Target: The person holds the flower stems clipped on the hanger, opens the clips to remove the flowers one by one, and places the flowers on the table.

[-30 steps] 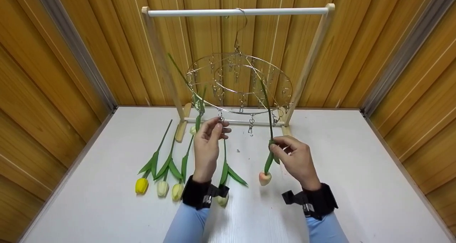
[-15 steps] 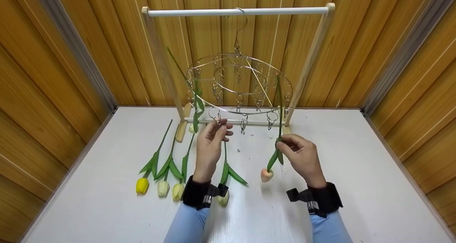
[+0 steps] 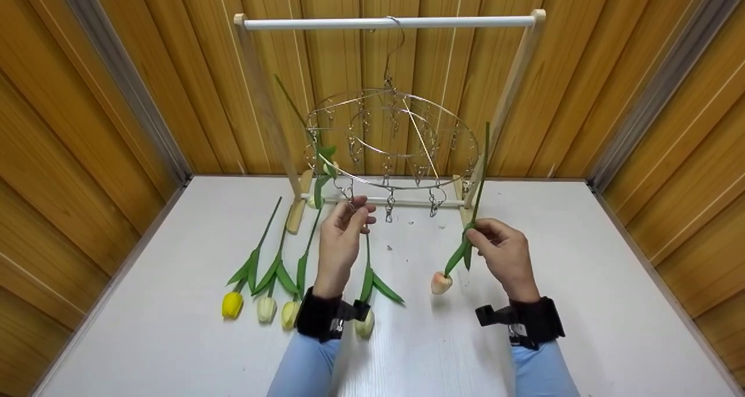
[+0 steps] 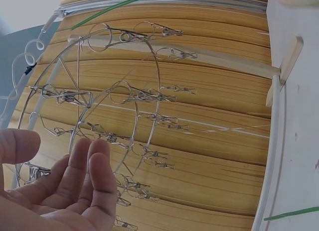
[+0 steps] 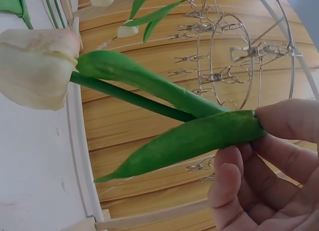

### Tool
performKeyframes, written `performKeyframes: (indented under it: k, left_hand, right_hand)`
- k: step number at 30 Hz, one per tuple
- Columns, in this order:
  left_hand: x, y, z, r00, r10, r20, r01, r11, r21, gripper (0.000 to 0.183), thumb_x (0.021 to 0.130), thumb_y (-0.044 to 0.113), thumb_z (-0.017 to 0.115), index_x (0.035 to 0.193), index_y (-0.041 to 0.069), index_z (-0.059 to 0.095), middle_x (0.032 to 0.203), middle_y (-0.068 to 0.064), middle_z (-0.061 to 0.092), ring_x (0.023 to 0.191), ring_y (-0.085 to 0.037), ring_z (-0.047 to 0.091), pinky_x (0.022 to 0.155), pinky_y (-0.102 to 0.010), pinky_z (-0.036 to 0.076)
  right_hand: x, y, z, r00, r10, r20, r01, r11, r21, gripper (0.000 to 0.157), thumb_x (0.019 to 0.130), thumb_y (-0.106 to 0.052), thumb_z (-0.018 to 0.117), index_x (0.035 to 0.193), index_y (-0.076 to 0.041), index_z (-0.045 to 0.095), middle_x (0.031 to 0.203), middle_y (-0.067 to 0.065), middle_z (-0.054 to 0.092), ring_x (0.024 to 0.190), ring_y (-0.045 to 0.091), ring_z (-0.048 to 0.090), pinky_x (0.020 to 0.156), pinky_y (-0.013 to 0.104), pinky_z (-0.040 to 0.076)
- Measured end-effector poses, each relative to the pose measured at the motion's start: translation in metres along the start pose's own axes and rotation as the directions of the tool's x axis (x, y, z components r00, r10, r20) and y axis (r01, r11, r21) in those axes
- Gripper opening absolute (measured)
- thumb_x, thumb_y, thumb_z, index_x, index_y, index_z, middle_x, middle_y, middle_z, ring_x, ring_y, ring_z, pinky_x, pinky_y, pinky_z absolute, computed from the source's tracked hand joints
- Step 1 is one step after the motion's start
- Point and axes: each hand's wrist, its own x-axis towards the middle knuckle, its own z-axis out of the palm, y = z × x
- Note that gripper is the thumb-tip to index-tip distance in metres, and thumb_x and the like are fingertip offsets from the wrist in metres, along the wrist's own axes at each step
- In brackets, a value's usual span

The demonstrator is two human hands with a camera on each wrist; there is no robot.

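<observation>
Head view: I see the right hand (image 3: pixel 505 256) pinching the peach tulip (image 3: pixel 457 258) by its stem, bloom downward, at the right side of the clip rack (image 3: pixel 407 187). The left hand (image 3: pixel 340 240) is at a front clip (image 3: pixel 350 193); I can't tell whether it grips.

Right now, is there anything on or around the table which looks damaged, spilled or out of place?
Only some small specks on the white tabletop, between the left hand and right hand in the head view; they look like loose debris, too small to identify. Nothing else clearly stands out.
</observation>
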Motion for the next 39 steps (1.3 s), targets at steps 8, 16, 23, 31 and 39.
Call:
performKeyframes:
  k: [8,16,23,31,39]
  left_hand:
    - [0.001,-0.001,-0.002,1.0,-0.001,-0.015,0.001,1.0,0.027,0.025,0.105,0.009,0.056,0.125,-0.005,0.062,0.111,-0.016,0.073,0.093,-0.022,0.068,0.078,-0.029,0.053]
    - [0.002,0.0,-0.003,1.0,-0.014,-0.025,0.015,0.999,0.039,0.026,0.105,0.01,0.056,0.126,-0.005,0.062,0.114,-0.02,0.072,0.094,-0.021,0.067,0.078,-0.029,0.053]
    - [0.002,0.0,-0.002,1.0,-0.007,-0.021,0.007,1.0,0.028,0.026,0.104,0.008,0.057,0.125,-0.006,0.062,0.112,-0.02,0.072,0.093,-0.02,0.067,0.078,-0.028,0.053]
    - [0.003,-0.001,-0.002,1.0,-0.008,-0.012,0.008,1.0,0.022,0.026,0.104,0.007,0.057,0.125,-0.007,0.062,0.117,-0.029,0.069,0.093,-0.021,0.066,0.078,-0.028,0.053]
    - [0.001,-0.001,-0.002,1.0,-0.012,-0.014,0.013,0.999,0.039,0.026,0.105,0.01,0.056,0.125,-0.006,0.062,0.114,-0.023,0.071,0.096,-0.025,0.067,0.079,-0.03,0.053]
  right_hand:
    - [0.004,0.012,0.001,0.995,0.102,0.014,-0.102,0.994,0.023,0.015,0.096,-0.003,0.069,0.108,0.006,0.074,0.087,0.012,0.072,0.074,0.01,0.063,0.062,0.022,0.052]
    - [0.007,0.023,0.002,0.984,0.172,0.04,-0.174,0.983,0.056,0.018,0.098,-0.004,0.068,0.11,0.009,0.072,0.087,0.012,0.072,0.073,0.013,0.064,0.062,0.024,0.053]
    - [0.007,0.03,0.003,0.973,0.224,0.056,-0.226,0.973,0.039,0.017,0.098,-0.003,0.067,0.107,0.01,0.071,0.082,0.007,0.072,0.07,0.011,0.063,0.06,0.022,0.052]
    - [0.007,0.036,0.006,0.954,0.284,0.096,-0.287,0.958,0.02,0.017,0.097,-0.004,0.066,0.105,0.01,0.071,0.078,0.004,0.071,0.067,0.014,0.063,0.057,0.022,0.051]
    - [0.008,0.039,0.007,0.929,0.344,0.14,-0.348,0.938,0.004,0.018,0.096,-0.005,0.065,0.105,0.009,0.071,0.077,0.002,0.07,0.068,0.015,0.063,0.057,0.023,0.051]
